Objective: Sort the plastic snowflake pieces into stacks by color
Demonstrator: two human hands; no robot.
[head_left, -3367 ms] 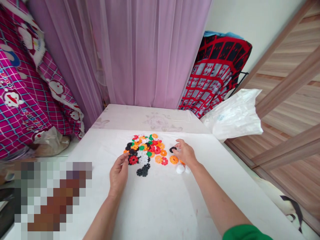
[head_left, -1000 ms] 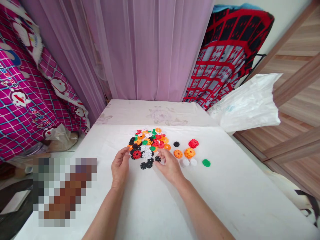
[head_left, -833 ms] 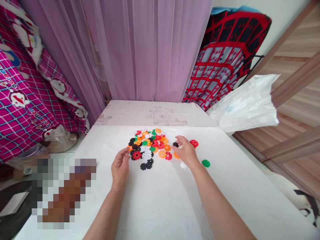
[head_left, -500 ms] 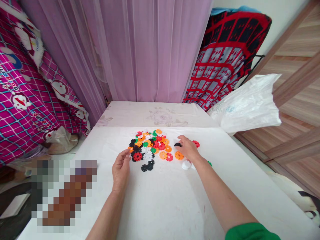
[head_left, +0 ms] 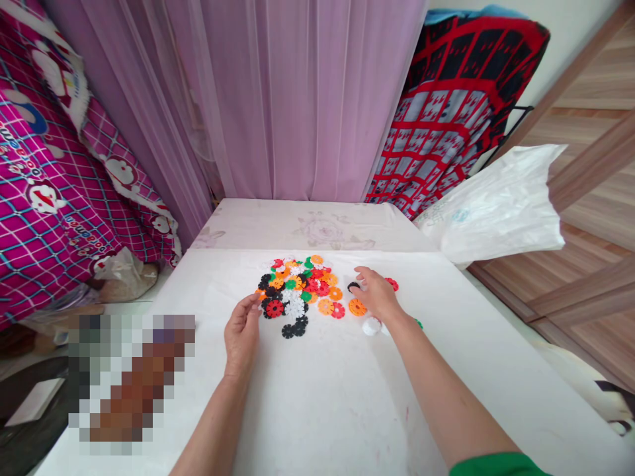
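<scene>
A heap of small notched plastic discs [head_left: 296, 305] lies on the white-covered table in red, orange, white, green and black. My left hand [head_left: 242, 334] rests at the heap's left edge, its fingers loosely curled and slightly apart beside an orange disc [head_left: 260, 295]. Nothing plainly shows in it. To the right of the heap, my right hand [head_left: 380, 296] has its fingers spread around a small black group of discs [head_left: 354, 287], not closed on it. An orange stack [head_left: 358, 307] and a white stack [head_left: 371, 326] sit just below that hand.
Red discs [head_left: 391, 283] and a green disc [head_left: 419, 324] lie partly behind my right hand and forearm. A white plastic bag [head_left: 501, 205] stands at the table's right edge. Purple curtains [head_left: 317, 99] hang behind the table. A blurred patch [head_left: 141, 383] covers the left side.
The view has shifted slightly. My right fingers have spread a little around the black discs. My left hand stays by the heap in much the same pose.
</scene>
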